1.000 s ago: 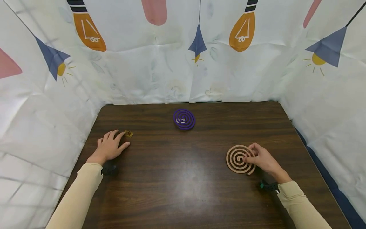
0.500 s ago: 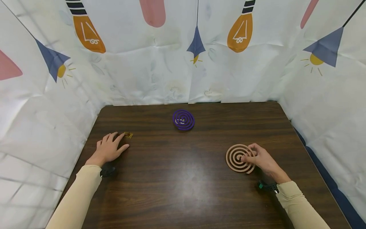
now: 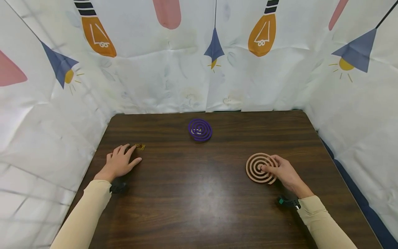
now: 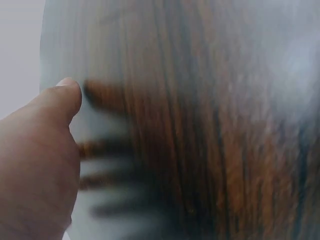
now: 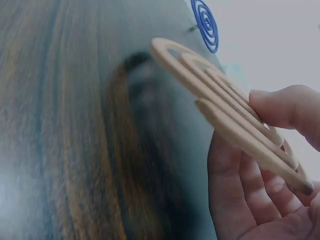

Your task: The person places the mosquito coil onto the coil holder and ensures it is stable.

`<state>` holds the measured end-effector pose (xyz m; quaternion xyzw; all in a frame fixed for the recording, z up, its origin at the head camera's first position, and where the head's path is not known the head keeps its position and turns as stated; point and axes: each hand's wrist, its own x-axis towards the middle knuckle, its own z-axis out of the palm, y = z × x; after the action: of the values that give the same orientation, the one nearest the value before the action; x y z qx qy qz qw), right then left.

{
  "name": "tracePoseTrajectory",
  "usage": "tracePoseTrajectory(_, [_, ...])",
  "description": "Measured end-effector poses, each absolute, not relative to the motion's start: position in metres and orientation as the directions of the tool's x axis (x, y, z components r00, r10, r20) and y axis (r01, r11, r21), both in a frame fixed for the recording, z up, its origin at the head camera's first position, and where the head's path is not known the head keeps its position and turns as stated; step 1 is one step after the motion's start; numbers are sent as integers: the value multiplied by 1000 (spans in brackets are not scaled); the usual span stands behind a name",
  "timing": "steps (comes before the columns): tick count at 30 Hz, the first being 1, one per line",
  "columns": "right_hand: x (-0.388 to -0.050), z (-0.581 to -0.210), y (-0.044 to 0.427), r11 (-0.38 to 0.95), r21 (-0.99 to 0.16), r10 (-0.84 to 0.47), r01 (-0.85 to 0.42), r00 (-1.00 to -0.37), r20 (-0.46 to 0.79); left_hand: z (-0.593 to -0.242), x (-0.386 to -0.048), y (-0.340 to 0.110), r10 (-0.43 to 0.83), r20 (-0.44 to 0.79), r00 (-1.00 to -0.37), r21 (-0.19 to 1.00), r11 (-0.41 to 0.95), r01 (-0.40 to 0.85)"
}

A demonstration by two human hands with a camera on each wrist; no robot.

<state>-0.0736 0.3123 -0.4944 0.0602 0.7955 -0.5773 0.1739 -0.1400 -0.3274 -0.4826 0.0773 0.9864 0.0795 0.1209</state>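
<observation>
A tan mosquito coil (image 3: 257,168) is pinched by my right hand (image 3: 287,175), thumb on the upper face and fingers beneath. In the right wrist view the coil (image 5: 230,112) is held tilted above the table. My left hand (image 3: 117,163) lies palm down with fingers spread at the table's left side. Its index fingertip reaches a small gold metal piece (image 3: 140,147), perhaps a coil stand; whether they touch I cannot tell. In the left wrist view only the thumb side of the left hand (image 4: 40,150) shows, over the table's reflection.
Toward the back middle of the brown wooden table (image 3: 199,193) is a purple mosquito coil (image 3: 200,130), with something pale showing through its rings. White sheeting (image 3: 174,79) printed with lamps and bulbs surrounds the table at the back and sides.
My right hand has tipped the tan coil slightly, and its near end has moved a little away from me. The left hand stays where it was.
</observation>
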Motion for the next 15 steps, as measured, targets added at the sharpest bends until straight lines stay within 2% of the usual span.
tracePoseTrajectory(5, [-77,-495,310,318,-898,-88,304,-933,-348,-482,-138,-322,162,-241,-957,178,977,120])
tracePoseTrajectory(15, [-82,-499,306,209,-922,-75,326,-935,-347,-483,-132,-312,162,-235,-958,172,977,123])
